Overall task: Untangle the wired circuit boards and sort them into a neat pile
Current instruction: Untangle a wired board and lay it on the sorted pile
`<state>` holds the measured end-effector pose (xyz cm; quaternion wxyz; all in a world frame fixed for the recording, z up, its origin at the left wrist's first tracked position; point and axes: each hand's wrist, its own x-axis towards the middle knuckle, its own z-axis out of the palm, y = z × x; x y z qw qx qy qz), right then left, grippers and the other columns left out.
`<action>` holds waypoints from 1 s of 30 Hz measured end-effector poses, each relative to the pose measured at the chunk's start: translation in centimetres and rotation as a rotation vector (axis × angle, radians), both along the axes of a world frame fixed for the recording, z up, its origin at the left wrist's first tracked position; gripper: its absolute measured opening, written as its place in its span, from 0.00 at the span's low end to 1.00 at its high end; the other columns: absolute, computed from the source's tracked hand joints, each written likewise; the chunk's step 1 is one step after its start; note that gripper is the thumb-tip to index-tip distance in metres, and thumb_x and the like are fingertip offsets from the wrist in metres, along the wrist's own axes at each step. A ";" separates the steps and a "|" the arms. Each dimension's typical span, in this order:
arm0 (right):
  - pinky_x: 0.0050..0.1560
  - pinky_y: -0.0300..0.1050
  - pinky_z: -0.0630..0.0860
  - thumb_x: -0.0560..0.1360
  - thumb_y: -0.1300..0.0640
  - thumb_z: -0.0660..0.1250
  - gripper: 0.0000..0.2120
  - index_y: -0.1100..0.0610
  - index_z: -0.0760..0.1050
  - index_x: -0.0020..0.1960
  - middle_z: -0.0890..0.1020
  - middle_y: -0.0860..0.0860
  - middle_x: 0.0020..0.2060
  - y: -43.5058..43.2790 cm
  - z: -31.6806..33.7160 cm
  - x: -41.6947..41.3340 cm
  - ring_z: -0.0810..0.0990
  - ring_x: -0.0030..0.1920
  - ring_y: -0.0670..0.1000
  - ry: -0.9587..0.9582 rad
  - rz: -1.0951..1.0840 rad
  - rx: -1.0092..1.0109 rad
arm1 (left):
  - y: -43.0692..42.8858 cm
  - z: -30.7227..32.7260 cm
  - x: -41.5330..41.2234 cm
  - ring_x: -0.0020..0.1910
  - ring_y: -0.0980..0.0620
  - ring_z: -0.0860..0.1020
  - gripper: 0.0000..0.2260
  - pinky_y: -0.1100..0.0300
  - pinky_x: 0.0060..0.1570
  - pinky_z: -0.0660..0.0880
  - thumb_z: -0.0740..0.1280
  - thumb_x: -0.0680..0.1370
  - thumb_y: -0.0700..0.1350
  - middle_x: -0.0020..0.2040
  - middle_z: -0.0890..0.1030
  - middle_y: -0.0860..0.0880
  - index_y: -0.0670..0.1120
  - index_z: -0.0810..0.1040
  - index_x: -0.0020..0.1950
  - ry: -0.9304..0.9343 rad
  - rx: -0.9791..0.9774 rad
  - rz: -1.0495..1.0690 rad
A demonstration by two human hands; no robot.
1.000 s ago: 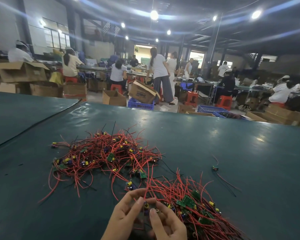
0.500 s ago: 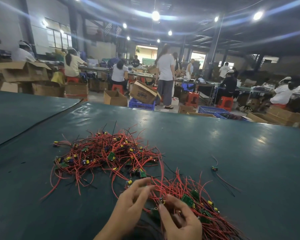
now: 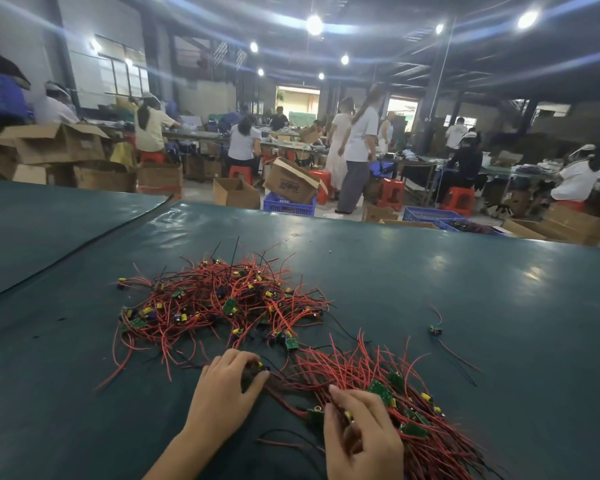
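Room: big workshop hall under bright ceiling lamps (image 3: 314, 25); workers (image 3: 361, 133) sit and stand at long benches far behind, among cardboard boxes (image 3: 59, 142), blue crates (image 3: 288, 204) and red stools (image 3: 390, 194).
Surface (image 3: 465, 289): dark green glossy covering, with a dark seam crossing its left part.
Tangled heap (image 3: 222, 299): loose mass of red and black wires with small green boards and yellow parts. It lies at the middle of the surface, beyond both hands.
Sorted bundle (image 3: 406, 386): near right, just beside the heap. Its wires lie roughly parallel and fan toward the far side, with the green boards gathered at the near end. A few wires cross between bundle and heap.
Wired board (image 3: 257, 368): small dark piece with a yellow part at the near edge of the heap, its wires trailing right toward the bundle.
Left hand (image 3: 222, 386): palm down, fingers curled over the wired board and thumb closed beneath it, gripping it.
Right hand (image 3: 357, 434): back to the camera, fingers curled round boards at the near end of the bundle, holding them; the fingertips are partly hidden.
Stray board (image 3: 436, 329): alone on the right, well apart from both piles, its red and black wires trailing toward the near side.
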<state>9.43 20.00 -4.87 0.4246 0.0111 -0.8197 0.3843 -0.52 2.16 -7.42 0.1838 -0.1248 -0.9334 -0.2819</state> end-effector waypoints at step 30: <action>0.28 0.39 0.71 0.74 0.59 0.70 0.12 0.43 0.85 0.42 0.84 0.55 0.30 -4.0 0.3 0.8 0.75 0.24 0.47 -0.366 0.257 -0.819 | 2.8 1.8 4.7 0.52 0.60 0.77 0.09 0.58 0.45 0.75 0.69 0.75 0.51 0.55 0.77 0.57 0.52 0.79 0.54 0.668 0.298 -0.343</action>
